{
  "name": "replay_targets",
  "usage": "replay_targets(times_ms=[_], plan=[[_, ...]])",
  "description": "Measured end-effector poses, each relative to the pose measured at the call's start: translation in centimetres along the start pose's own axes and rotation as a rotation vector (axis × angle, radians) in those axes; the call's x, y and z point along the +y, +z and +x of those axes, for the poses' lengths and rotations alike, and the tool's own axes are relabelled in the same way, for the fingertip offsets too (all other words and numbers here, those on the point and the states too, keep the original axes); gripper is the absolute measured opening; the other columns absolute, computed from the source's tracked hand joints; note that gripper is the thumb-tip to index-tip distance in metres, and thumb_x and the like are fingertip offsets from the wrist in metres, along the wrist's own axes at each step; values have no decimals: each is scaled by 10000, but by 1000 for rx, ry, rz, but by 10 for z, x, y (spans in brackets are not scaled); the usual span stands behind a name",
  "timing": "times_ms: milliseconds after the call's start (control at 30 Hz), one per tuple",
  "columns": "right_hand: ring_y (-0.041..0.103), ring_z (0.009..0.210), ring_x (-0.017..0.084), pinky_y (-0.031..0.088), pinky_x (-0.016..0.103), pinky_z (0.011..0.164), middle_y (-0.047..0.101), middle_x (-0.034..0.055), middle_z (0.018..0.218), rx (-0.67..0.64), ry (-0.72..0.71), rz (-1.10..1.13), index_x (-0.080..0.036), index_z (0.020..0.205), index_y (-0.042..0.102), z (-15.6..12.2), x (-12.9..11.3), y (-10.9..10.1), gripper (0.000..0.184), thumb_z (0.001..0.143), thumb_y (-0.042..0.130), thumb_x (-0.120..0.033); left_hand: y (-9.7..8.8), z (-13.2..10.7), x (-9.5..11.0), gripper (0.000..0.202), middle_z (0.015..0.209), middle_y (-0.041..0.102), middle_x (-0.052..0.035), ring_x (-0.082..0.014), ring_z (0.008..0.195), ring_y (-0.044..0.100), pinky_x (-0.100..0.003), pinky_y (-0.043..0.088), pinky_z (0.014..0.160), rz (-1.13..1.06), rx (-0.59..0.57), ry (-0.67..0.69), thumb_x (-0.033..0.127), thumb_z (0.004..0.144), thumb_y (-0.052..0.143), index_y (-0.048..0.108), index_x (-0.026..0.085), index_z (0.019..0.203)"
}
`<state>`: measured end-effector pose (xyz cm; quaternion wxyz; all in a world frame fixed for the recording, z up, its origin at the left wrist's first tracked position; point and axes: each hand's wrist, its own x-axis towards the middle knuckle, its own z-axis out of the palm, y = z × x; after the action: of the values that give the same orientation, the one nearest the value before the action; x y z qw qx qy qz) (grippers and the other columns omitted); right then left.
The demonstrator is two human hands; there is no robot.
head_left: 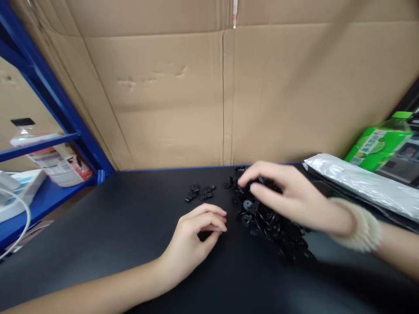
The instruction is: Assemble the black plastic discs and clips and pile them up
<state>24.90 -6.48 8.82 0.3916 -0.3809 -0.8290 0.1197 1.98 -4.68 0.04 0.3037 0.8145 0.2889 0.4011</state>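
Note:
A heap of small black plastic parts [278, 235], some with round perforated discs, lies on the black tabletop. Over its far end hovers my right hand [291, 192], slightly blurred, with thumb and index finger apart and nothing seen between them. My left hand [196, 237] rests on the table left of the heap. Its fingers curl in towards the thumb, closed; whether anything small sits between the tips is hidden. Beyond the left hand lie a few separate black parts [200, 192], apart from the heap.
Cardboard [170, 96] walls off the back. At left, a blue metal shelf [75, 139] carries a labelled bottle [62, 161] and a white power strip [19, 196]. A silvery-white plastic package [363, 181] and a green drink bottle [376, 141] are at right.

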Motion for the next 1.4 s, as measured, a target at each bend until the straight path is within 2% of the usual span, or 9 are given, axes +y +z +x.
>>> replay_targets(times_ms=[100, 233, 400, 600, 700, 833, 933, 1033, 1400], plan=[[598, 849, 160, 483, 270, 789, 661, 69, 883, -157, -101, 214, -150, 978, 643, -32, -27, 31, 232, 839, 491, -43, -11, 10, -1, 100, 832, 695, -49, -146, 730, 689, -227, 580, 671, 13, 13, -35, 132, 811, 599, 677, 158, 754], [576, 744, 136, 474, 227, 763, 655, 64, 763, -314, -200, 439, -130, 915, 670, -62, -24, 74, 179, 902, 492, -111, -43, 31, -15, 162, 746, 682, -23, -157, 639, 663, -285, 571, 644, 384, 160, -142, 329, 860, 573, 619, 173, 867], [581, 718, 144, 480, 222, 712, 673, 73, 752, -407, -55, 548, -120, 882, 710, -67, -12, 92, 208, 873, 504, -145, -65, 43, -47, 333, 821, 700, -44, -219, 704, 661, -344, 558, 638, 517, 79, -189, 326, 644, 763, 584, 190, 891], [573, 649, 120, 452, 213, 601, 674, 42, 767, -395, 285, 579, -136, 844, 717, -65, -23, 79, 266, 737, 498, -32, -59, 42, -51, 147, 737, 685, -18, -173, 614, 625, -311, 545, 606, 511, 26, -151, 205, 695, 685, 597, 182, 811], [560, 651, 117, 447, 227, 607, 641, 28, 749, -364, 448, 733, -131, 865, 671, -63, -22, 79, 225, 734, 504, -57, -53, 38, -33, 153, 758, 672, -16, -165, 663, 630, -319, 553, 683, 476, 60, -98, 208, 735, 662, 628, 175, 880], [565, 652, 124, 458, 265, 605, 608, 28, 821, -307, 632, 1052, -141, 1069, 555, -60, -15, 82, 298, 773, 570, -173, -35, 22, 4, 184, 888, 667, -40, -143, 755, 647, -270, 562, 728, 282, 77, 36, 167, 784, 632, 641, 167, 968], [599, 704, 155, 476, 297, 619, 595, 41, 878, -251, 668, 1259, -153, 1130, 505, -59, -10, 82, 360, 794, 596, -244, -18, 7, 27, 241, 903, 663, -43, -137, 777, 648, -241, 557, 719, 107, 3, 169, 58, 748, 641, 654, 166, 963], [611, 731, 163, 483, 302, 649, 585, 36, 829, -270, 684, 1320, -131, 991, 557, -58, -9, 82, 231, 796, 596, -250, -5, -4, 37, 299, 903, 669, -55, -145, 803, 652, -231, 552, 727, 21, -76, 222, -14, 717, 634, 661, 160, 959], [609, 647, 118, 500, 256, 610, 576, 4, 800, -342, 726, 1239, -139, 853, 560, -53, -6, 83, 174, 687, 530, -97, 1, -7, 37, 250, 921, 678, -66, -161, 750, 679, -242, 578, 686, -81, -117, 98, 24, 742, 648, 675, 183, 934]])
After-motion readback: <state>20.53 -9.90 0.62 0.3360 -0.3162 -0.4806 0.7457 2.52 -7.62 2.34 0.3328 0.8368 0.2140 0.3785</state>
